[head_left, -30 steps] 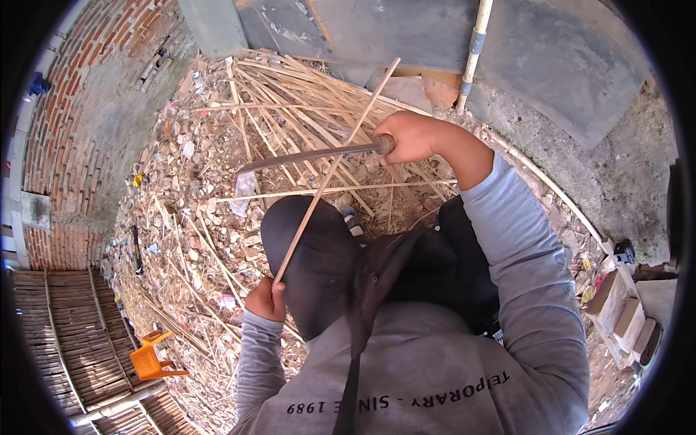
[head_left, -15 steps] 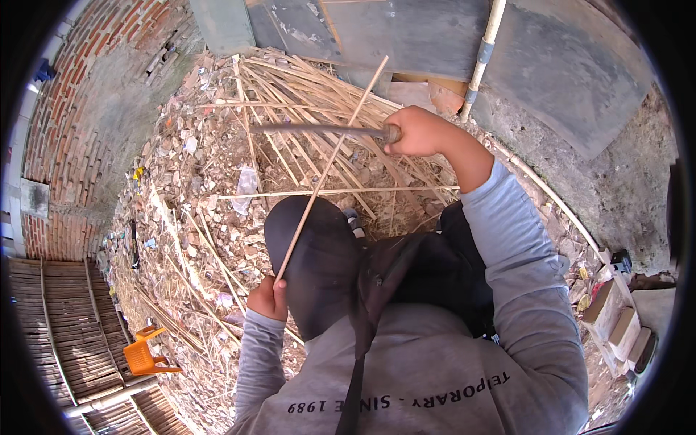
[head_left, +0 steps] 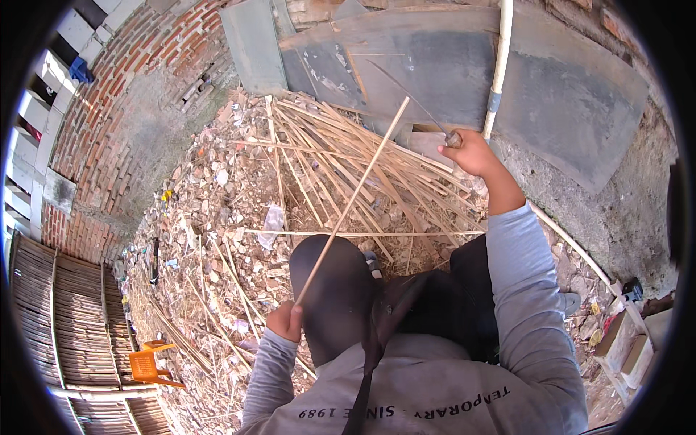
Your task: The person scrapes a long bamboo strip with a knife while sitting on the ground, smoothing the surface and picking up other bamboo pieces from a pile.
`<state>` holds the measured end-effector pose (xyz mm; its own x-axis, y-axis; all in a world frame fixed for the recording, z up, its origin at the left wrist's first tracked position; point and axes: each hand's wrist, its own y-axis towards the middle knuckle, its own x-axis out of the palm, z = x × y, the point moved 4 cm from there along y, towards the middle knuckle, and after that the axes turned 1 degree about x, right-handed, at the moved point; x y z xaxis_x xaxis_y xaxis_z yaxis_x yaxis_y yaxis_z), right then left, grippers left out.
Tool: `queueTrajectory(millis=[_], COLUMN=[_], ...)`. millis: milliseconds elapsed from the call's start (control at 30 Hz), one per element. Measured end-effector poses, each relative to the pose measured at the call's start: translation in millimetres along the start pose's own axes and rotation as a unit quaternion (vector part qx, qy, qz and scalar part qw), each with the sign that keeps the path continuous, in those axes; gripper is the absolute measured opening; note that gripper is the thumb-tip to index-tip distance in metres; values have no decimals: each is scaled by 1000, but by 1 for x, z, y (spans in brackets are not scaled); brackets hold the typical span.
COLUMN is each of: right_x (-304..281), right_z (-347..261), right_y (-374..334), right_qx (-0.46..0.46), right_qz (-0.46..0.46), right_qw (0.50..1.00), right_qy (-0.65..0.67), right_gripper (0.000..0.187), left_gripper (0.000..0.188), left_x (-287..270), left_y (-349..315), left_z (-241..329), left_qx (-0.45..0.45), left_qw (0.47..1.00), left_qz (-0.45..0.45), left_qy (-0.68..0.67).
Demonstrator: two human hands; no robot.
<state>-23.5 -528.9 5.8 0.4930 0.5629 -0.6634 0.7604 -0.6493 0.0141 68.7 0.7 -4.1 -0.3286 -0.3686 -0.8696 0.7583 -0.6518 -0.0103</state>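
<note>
Rubble-strewn ground (head_left: 210, 190) carries a fanned pile of pale strips (head_left: 355, 170), scattered loose strips (head_left: 183, 338) and whitish plastic (head_left: 272, 225).

Far left: you face a weathered brick wall (head_left: 98, 163), partly plastered | far: grey panels (head_left: 442, 61) stand behind a pale pole (head_left: 502, 54) | right: you have a rough grey wall (head_left: 645, 235) | floor: rubble-strewn ground (head_left: 217, 199) around you | near left: orange chair (head_left: 148, 367), slatted bamboo panels (head_left: 81, 319) | light: bright daylight
</note>
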Motion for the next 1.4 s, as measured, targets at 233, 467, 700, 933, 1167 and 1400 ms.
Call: queueTrajectory(millis=[233,467,700,933,1167,1400], right_x=[1,14,17,42,67,80], right_z=[0,-40,-48,-93,-117,-114], right_y=[-2,-15,-18,-45,-66,-64], right_qx=[0,-64,-98,-75,-94,-113], right_qz=[15,-48,-55,-200,-276,-235], right_qw=[999,995,991,944,902,876], right_qy=[45,62,72,251,317,406], right_gripper=[51,52,57,32,43,46], left_gripper=[33,30,29,30,41,50], left_x=[-39,-121,-186,-83,-1,15], left_y=[51,161,293,249,195,178], left_z=[9,20,68,127,150,148], left_qx=[33,132,106,120,95,48], left_qw=[952,822,796,735,719,716], left_qz=[268,442,463,275,146,104], left_qy=[-145,-334,-376,-608,-672,-688])
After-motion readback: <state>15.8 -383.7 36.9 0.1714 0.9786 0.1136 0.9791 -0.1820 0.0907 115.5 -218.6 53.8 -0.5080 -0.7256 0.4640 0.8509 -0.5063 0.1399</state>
